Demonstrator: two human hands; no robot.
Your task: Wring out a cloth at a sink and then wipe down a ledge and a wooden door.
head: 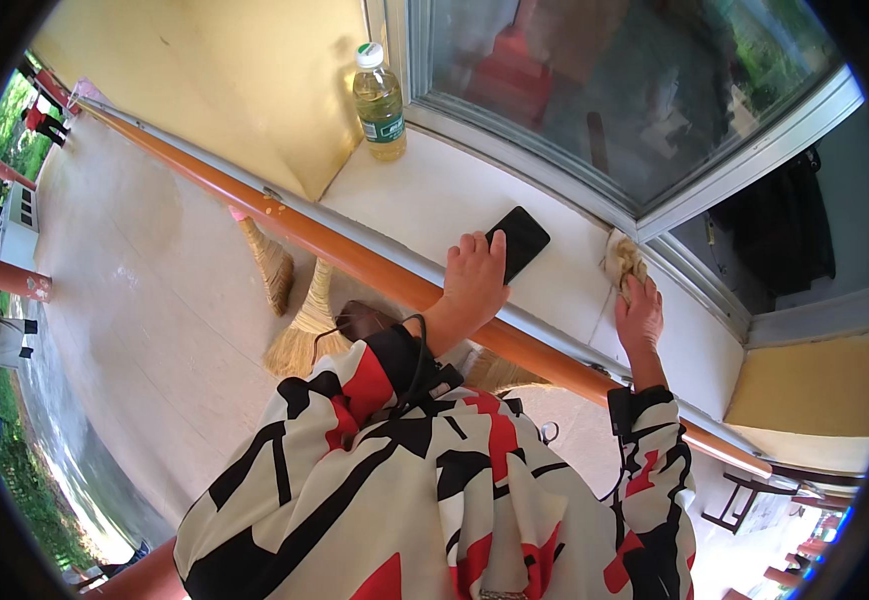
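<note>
A dark smartphone (pixel 522 238) lies on the white tiled windowsill (pixel 404 196). My left hand (pixel 477 279) rests palm down at its left edge, the thumb over that edge and the other fingers on the sill. Further right, my right hand (pixel 641 315) has a crumpled beige rag (pixel 624 259) under its fingertips. The rag is pressed against the foot of the aluminium window frame, by the corner of the sliding track (pixel 697 285). A plastic bottle of yellowish liquid (pixel 380 105) with a white cap stands upright at the sill's left end.
An orange handrail (pixel 374 271) runs along the sill's front, below my wrists. Straw brooms (pixel 314 326) lean beneath it. The glass pane (pixel 614 90) borders the sill; to its right is an opening. A person in red (pixel 46 122) stands far left.
</note>
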